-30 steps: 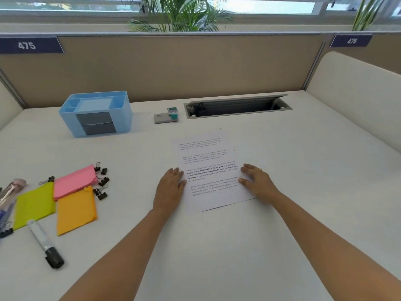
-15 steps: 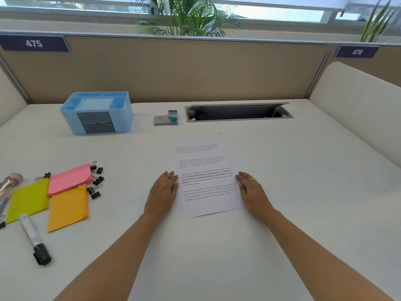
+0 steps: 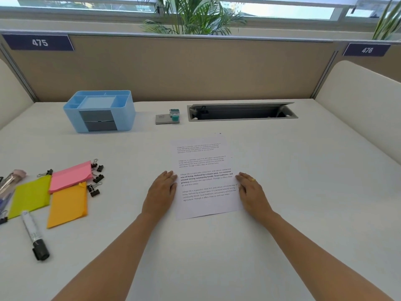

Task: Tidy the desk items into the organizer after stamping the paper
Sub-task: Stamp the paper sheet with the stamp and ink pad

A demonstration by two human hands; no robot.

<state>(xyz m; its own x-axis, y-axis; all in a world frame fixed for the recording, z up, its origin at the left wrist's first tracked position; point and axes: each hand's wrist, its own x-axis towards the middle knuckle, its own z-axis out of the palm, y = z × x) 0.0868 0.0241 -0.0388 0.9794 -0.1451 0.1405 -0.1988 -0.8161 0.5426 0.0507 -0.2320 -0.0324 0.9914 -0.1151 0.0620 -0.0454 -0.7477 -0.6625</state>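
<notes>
A printed white paper lies flat in the middle of the desk. My left hand rests palm-down on its left edge and my right hand lies flat at its right edge; neither holds anything. A light blue organizer with grey drawers stands at the back left. Beside it sit a grey ink pad and a small teal stamp. At the left lie pink, green and orange sticky-note pads, several black binder clips and a black-capped marker.
An open cable slot is recessed at the back of the desk. A pink-capped tube and blue pens lie at the far left edge. Tan partitions numbered 475 and 476 close the back; a cream panel bounds the right.
The paper has been turned and straightened, and both hands slid from on top of it out to its side edges. The view tilted down slightly.
</notes>
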